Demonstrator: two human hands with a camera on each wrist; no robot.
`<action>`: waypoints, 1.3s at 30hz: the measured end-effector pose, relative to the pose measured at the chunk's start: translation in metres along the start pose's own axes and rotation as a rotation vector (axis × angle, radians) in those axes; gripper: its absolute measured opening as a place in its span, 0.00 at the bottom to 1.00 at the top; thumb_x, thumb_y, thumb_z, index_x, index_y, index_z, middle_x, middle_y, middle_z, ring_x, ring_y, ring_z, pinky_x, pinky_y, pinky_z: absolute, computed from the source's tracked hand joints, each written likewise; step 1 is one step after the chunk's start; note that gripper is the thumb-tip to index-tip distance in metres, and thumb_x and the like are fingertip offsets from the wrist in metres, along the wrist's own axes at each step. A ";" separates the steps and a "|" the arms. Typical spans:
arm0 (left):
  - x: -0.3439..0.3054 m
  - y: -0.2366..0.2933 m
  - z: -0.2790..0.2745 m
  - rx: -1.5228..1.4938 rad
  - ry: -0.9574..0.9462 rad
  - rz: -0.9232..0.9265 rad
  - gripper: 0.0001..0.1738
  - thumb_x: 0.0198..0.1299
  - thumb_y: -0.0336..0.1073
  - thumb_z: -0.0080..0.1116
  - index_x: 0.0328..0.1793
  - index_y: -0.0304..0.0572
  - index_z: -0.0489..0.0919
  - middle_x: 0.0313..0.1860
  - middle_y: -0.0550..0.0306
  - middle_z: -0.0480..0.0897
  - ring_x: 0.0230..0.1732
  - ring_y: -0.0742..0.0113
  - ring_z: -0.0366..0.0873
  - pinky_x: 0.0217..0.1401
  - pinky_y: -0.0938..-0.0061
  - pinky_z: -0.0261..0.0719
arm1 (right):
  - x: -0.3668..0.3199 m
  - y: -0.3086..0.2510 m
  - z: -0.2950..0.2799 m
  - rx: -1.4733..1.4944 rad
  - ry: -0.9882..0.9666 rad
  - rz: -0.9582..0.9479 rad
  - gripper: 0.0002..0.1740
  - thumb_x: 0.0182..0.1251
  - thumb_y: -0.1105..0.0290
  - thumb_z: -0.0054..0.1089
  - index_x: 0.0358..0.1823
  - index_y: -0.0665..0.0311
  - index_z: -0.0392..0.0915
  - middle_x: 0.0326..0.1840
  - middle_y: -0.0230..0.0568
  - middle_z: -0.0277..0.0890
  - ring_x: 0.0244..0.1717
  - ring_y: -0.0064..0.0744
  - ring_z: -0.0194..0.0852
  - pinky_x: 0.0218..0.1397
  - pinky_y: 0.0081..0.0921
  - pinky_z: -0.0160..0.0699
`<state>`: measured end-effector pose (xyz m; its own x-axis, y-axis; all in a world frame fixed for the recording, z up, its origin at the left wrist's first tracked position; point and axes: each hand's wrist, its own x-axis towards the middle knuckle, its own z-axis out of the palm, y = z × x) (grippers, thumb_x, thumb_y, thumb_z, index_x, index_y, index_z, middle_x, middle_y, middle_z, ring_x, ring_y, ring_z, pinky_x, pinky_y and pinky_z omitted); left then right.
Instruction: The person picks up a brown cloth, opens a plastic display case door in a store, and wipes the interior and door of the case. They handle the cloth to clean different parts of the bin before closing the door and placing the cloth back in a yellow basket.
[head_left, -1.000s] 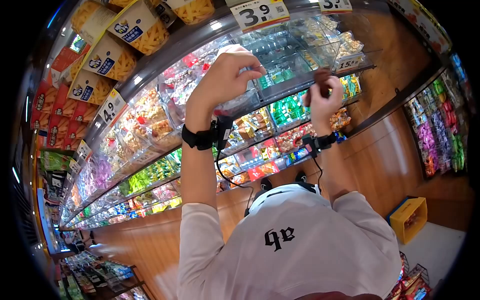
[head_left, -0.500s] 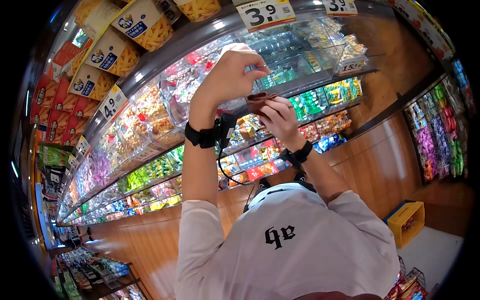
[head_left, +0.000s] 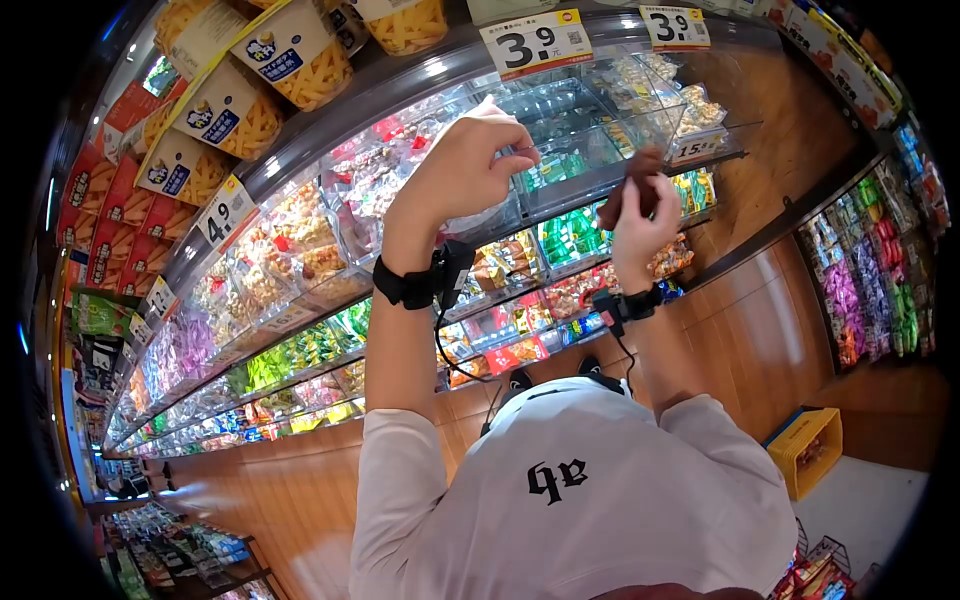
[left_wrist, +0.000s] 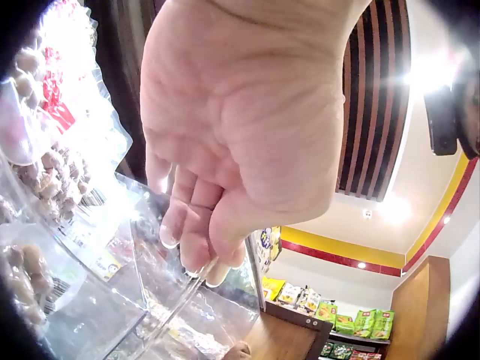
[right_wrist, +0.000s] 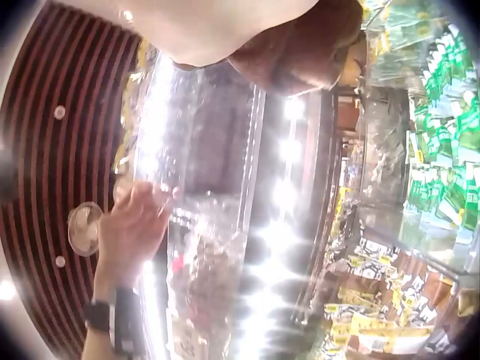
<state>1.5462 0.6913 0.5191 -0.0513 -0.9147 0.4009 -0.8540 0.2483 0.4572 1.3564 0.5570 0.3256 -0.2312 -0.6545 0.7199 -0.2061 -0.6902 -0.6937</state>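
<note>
My left hand (head_left: 465,165) is raised over the clear display bins, its thumb and fingertips pinching the edge of a clear panel (left_wrist: 169,307) in the left wrist view. To its right, my right hand (head_left: 645,225) grips a crumpled brown cloth (head_left: 630,192) that looks soft and sticks out past the fingers. The cloth (right_wrist: 300,49) fills the top of the right wrist view, close to the palm. There, my left hand (right_wrist: 135,229) is seen from across, at the clear plastic. The cloth and left hand are apart.
Bins of green packets (head_left: 570,235) stand below the hands, with bagged snacks (head_left: 290,240) to the left. Fries tubs (head_left: 300,60) and price tags (head_left: 535,45) line the upper ledge. A yellow basket (head_left: 808,450) is on the floor at right.
My right hand with the cloth moved left to near my left hand, then back to the right and slightly up. My left hand has stayed nearly in place.
</note>
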 end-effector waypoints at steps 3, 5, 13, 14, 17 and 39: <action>0.000 -0.006 0.002 0.014 0.007 0.021 0.05 0.62 0.30 0.67 0.38 0.35 0.84 0.37 0.50 0.84 0.44 0.52 0.78 0.57 0.61 0.75 | -0.019 -0.031 0.003 0.123 -0.171 -0.268 0.17 0.57 0.78 0.77 0.48 0.61 0.84 0.55 0.45 0.84 0.56 0.51 0.83 0.62 0.42 0.82; 0.000 -0.006 0.005 0.033 0.024 0.034 0.07 0.62 0.32 0.68 0.37 0.35 0.83 0.36 0.51 0.83 0.45 0.52 0.78 0.59 0.60 0.75 | -0.024 -0.042 0.007 0.205 -0.253 -0.466 0.18 0.54 0.78 0.78 0.47 0.59 0.85 0.55 0.45 0.84 0.56 0.52 0.83 0.61 0.42 0.82; -0.004 -0.017 0.028 -0.032 0.225 0.157 0.10 0.66 0.36 0.65 0.34 0.42 0.76 0.31 0.58 0.73 0.44 0.55 0.73 0.83 0.40 0.56 | 0.094 -0.021 -0.005 0.125 0.045 -0.068 0.18 0.66 0.71 0.78 0.55 0.65 0.82 0.51 0.45 0.81 0.51 0.40 0.81 0.54 0.32 0.80; -0.004 -0.017 0.028 -0.038 0.229 0.156 0.11 0.67 0.36 0.64 0.34 0.42 0.76 0.31 0.58 0.73 0.45 0.55 0.73 0.83 0.40 0.56 | 0.103 -0.021 -0.005 0.120 0.036 -0.108 0.19 0.66 0.70 0.78 0.55 0.66 0.82 0.51 0.45 0.81 0.50 0.41 0.81 0.54 0.32 0.79; -0.004 -0.018 0.030 -0.035 0.230 0.153 0.11 0.68 0.37 0.61 0.34 0.42 0.75 0.31 0.57 0.72 0.45 0.54 0.72 0.83 0.41 0.55 | 0.106 -0.018 -0.002 0.075 0.033 -0.155 0.20 0.66 0.69 0.78 0.55 0.69 0.81 0.50 0.46 0.81 0.50 0.42 0.81 0.54 0.33 0.79; -0.005 -0.014 0.024 0.008 0.238 0.226 0.15 0.65 0.39 0.62 0.31 0.41 0.69 0.30 0.53 0.69 0.40 0.51 0.67 0.57 0.58 0.66 | 0.000 -0.012 -0.001 -0.040 -0.152 -0.173 0.19 0.65 0.71 0.78 0.51 0.67 0.79 0.47 0.47 0.81 0.45 0.47 0.81 0.51 0.38 0.80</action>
<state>1.5459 0.6841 0.4915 -0.1189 -0.7362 0.6662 -0.8387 0.4336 0.3295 1.3585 0.5660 0.3339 -0.0444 -0.5686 0.8214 -0.2680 -0.7853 -0.5581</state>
